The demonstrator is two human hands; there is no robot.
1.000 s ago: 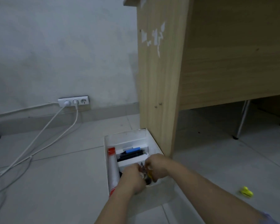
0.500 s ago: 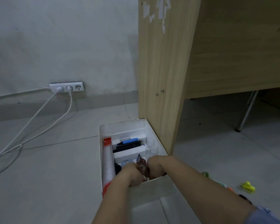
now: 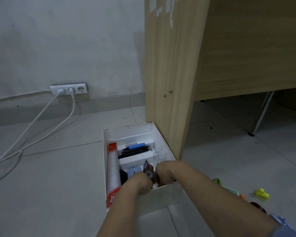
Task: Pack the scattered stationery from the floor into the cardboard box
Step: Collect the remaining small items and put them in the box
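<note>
A white cardboard box (image 3: 164,195) stands open on the floor against a wooden desk side. Inside lie a ruler in red packaging (image 3: 113,168), black and blue pens (image 3: 137,149) and a pale blue rounded item (image 3: 133,171). Both of my hands reach into the near end of the box. My left hand (image 3: 142,183) and my right hand (image 3: 166,171) have curled fingers and hold a small dark pointed item (image 3: 148,170) between them. An orange bit shows under the right hand. On the floor to the right lie a yellow piece (image 3: 261,194) and a green piece (image 3: 217,181).
The wooden desk panel (image 3: 167,82) rises right behind the box. A wall socket (image 3: 68,89) feeds two white cables (image 3: 41,117) that trail across the tiles on the left. A metal chair leg (image 3: 261,115) stands under the desk. More small pieces (image 3: 232,190) lie beside my right forearm.
The view has tilted down and moved closer, so more floor items show at the right. Both hands stay in the box's near end with the dark item between them.
</note>
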